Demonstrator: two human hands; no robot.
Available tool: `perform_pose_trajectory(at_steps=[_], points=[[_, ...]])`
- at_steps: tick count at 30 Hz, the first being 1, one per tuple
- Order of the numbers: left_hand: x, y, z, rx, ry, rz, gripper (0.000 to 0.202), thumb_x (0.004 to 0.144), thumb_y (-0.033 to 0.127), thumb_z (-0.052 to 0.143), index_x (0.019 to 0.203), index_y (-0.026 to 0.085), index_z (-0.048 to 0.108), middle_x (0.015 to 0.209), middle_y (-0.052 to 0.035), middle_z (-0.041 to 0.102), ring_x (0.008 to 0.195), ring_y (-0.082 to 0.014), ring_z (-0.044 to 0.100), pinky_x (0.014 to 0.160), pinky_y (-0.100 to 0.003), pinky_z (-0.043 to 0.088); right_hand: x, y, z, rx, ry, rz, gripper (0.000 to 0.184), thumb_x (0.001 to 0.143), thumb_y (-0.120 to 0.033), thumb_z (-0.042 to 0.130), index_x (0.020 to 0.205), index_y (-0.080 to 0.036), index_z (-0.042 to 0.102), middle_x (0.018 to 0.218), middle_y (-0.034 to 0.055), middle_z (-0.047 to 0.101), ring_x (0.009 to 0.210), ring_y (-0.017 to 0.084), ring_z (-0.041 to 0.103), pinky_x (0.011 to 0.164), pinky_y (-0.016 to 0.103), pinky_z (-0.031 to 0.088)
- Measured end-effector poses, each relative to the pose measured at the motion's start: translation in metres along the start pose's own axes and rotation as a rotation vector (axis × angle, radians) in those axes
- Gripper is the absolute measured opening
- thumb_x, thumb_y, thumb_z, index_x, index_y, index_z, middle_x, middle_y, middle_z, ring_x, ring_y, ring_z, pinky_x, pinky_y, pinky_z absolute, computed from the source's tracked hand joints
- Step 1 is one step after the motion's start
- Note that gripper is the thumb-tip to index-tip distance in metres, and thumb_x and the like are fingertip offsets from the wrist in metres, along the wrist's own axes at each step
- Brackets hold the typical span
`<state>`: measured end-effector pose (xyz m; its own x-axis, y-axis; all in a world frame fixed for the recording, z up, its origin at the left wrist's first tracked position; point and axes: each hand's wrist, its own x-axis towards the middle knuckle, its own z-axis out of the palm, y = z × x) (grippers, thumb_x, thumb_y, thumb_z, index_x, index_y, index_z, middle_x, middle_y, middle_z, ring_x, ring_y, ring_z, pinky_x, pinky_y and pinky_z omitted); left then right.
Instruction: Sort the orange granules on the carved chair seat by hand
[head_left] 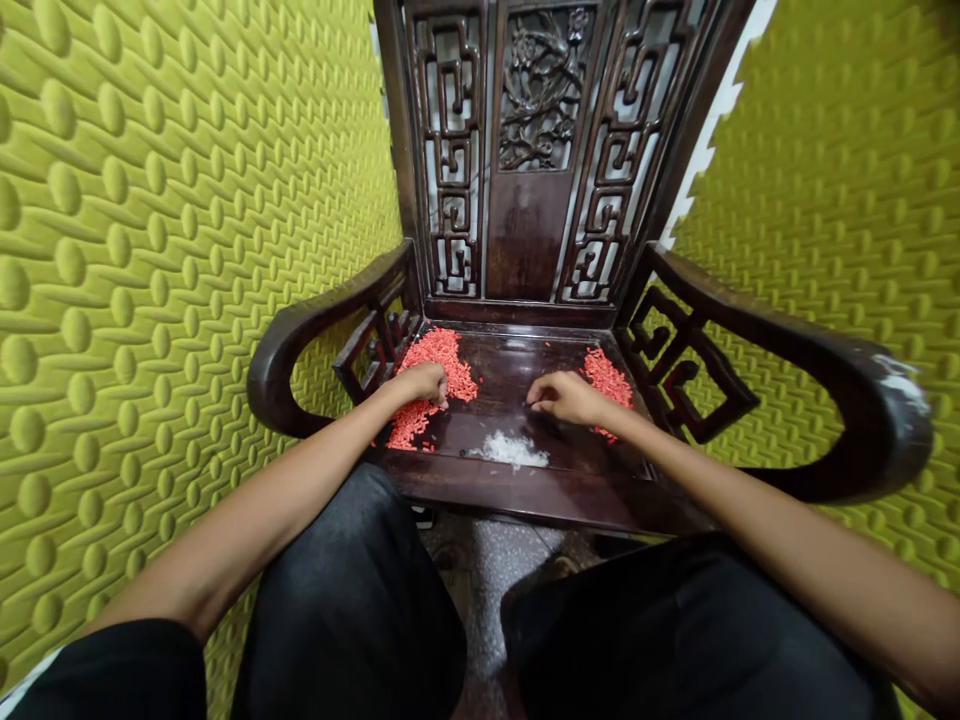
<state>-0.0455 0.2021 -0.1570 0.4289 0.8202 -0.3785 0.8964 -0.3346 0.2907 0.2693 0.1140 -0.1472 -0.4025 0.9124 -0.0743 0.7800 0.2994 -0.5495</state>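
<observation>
A large pile of small red rod-shaped pieces (pixel 435 350) covers the left side of the dark wooden chair seat (pixel 495 375). My left hand (pixel 426 382) is closed at that pile's edge, fingers bent down; whatever they pinch is hidden. Across the seat, my right hand (pixel 564 397) has its fingers curled together just above the wood, and I cannot make out anything in them. Behind that hand lies a smaller heap of the same red pieces (pixel 606 376). Between the hands, nearer the front edge, is a little heap of clear whitish pieces (pixel 511 450).
Curved wooden armrests flank the seat, the left armrest (pixel 281 350) and the right armrest (pixel 825 350). A carved backrest (pixel 529 230) rises behind. Green padded wall panels (pixel 187 230) stand on both sides. My knees in dark trousers (pixel 352 590) are close to the seat's front edge.
</observation>
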Motion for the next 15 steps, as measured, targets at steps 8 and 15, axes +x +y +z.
perform_pose_trajectory(at_steps=[8, 15], points=[[-0.009, 0.013, -0.003, 0.174, -0.107, -0.101, 0.023, 0.096, 0.035, 0.070, 0.105, 0.014, 0.070, 0.108, -0.0067, 0.072, 0.101, -0.0216, 0.070, 0.091, -0.041, 0.059, 0.001, -0.031, 0.056, -0.002, -0.163, -0.249, 0.021, 0.079, -0.024, 0.083, 0.097, -0.015, 0.078, 0.092, 0.0064, 0.073, 0.082, 0.017, 0.061, 0.073, 0.025, 0.043], [-0.013, 0.016, -0.011, 0.078, -0.035, -0.038, 0.022, 0.097, 0.033, 0.068, 0.106, 0.013, 0.069, 0.105, -0.0062, 0.071, 0.094, -0.0192, 0.069, 0.086, -0.039, 0.060, -0.004, -0.033, 0.067, -0.024, -0.183, -0.266, 0.013, 0.081, -0.005, 0.065, 0.083, -0.015, 0.074, 0.088, 0.0057, 0.068, 0.082, 0.016, 0.059, 0.073, 0.023, 0.040]])
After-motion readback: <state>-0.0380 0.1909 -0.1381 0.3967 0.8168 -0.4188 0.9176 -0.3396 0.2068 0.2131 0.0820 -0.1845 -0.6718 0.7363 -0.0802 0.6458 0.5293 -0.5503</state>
